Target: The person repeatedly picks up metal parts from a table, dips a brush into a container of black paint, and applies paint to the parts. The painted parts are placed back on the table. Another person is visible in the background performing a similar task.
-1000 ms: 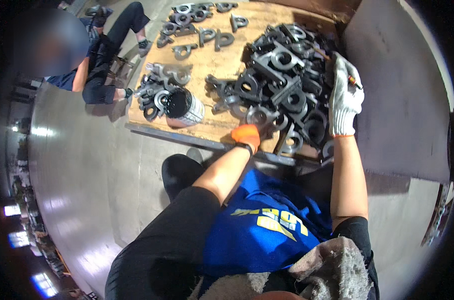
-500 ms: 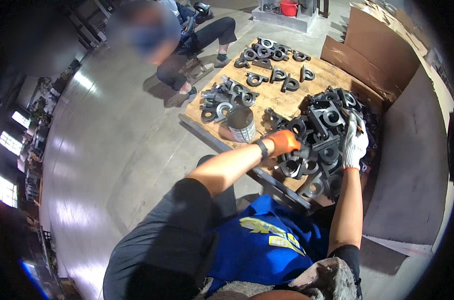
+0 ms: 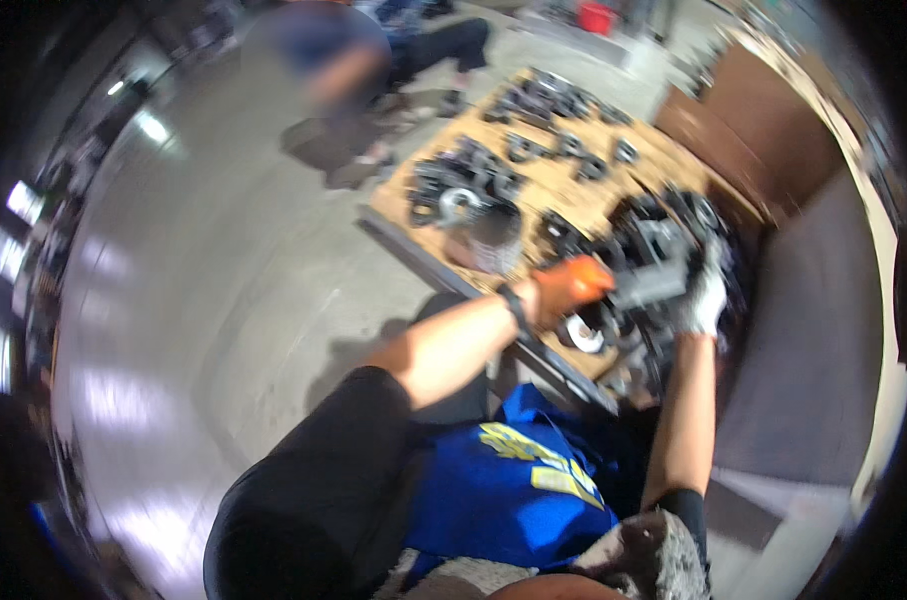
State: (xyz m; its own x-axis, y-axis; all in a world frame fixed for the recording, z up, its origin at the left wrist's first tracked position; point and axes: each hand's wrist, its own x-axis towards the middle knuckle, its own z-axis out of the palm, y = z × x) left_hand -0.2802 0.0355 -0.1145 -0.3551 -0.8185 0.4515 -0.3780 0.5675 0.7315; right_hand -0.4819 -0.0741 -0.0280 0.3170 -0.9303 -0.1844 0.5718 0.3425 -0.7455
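Observation:
Both my hands hold one grey metal casting (image 3: 652, 283) lifted just above the pile of dark metal castings (image 3: 674, 225) on a wooden board (image 3: 534, 190). My left hand (image 3: 571, 287), in an orange glove, grips its left end. My right hand (image 3: 707, 296), in a white glove, grips its right end. The picture is blurred, so the casting's shape is unclear.
A metal tin (image 3: 496, 238) stands on the board left of the pile, with more loose castings (image 3: 464, 180) behind it. Another person (image 3: 354, 70) crouches at the board's far left corner. Brown cardboard (image 3: 764, 150) stands to the right. Grey concrete floor (image 3: 224, 300) lies to the left.
The view has swung and blurred. My two hands have come closer together and now lift a grey casting between them, off the pile.

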